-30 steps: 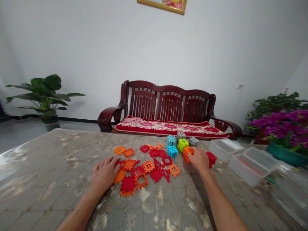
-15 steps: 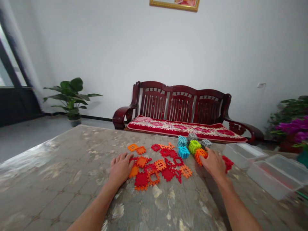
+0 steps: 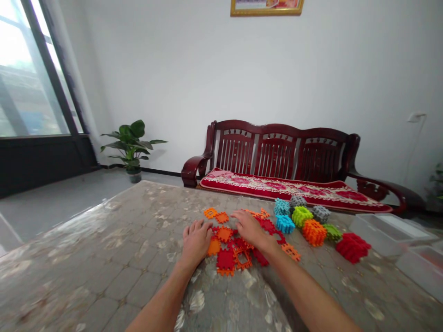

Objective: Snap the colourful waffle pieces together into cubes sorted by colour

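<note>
A pile of flat red and orange interlocking tiles [image 3: 232, 258] lies on the marbled table [image 3: 138, 258]. My left hand [image 3: 195, 239] rests flat on the pile's left edge, fingers stretched out. My right hand [image 3: 249, 227] lies over the top of the pile, fingers spread, touching red tiles. To the right stand built cubes: an orange cube [image 3: 314, 231], a red cube [image 3: 352, 247], a blue cube [image 3: 285, 223], a lime cube [image 3: 302, 215], and teal, grey and green ones behind.
Two clear plastic boxes [image 3: 391, 228] sit at the table's right edge. Behind the table are a dark wooden bench [image 3: 294, 159] with a red cushion, a potted plant [image 3: 131, 143] and a large window at the left.
My right hand let go of the orange cube and moved left onto the tile pile. The view swung left, bringing the window into sight; the left hand stayed put.
</note>
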The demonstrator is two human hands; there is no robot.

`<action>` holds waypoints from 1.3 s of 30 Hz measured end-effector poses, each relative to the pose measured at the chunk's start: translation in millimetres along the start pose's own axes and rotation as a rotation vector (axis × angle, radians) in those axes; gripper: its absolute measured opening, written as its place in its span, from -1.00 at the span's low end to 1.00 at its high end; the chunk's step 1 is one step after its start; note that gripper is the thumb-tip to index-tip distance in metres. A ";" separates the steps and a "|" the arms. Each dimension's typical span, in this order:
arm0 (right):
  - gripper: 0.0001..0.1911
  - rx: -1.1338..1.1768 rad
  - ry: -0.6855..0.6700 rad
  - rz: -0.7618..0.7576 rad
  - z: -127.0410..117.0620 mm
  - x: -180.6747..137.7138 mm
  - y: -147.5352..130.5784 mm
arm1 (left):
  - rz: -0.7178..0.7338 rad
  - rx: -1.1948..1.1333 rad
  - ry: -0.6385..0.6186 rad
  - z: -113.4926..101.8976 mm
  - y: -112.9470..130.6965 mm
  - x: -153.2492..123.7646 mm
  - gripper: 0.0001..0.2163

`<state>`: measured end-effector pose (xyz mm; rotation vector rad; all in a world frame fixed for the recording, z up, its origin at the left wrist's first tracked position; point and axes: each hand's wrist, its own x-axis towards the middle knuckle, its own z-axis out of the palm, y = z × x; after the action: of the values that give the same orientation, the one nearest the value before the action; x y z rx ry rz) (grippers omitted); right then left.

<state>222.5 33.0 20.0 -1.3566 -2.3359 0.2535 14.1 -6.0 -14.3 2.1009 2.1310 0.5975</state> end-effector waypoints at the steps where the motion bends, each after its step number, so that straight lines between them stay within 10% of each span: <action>1: -0.51 -0.020 -0.025 -0.001 6.2 11.6 -3.8 | -0.007 -0.016 0.003 -0.5 -0.1 0.0 -0.64; 11: -0.57 -0.174 -0.200 -0.196 41.8 65.6 -30.6 | -0.059 -0.090 0.034 1.1 -3.2 3.8 -0.54; 39: -0.56 -0.232 -0.119 0.124 16.6 52.1 -52.1 | -0.028 0.003 0.011 -2.9 -0.5 2.8 -0.61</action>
<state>151.8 52.4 38.0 -1.6411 -2.4423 0.1045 12.5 -3.9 -11.3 2.0701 2.1644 0.6052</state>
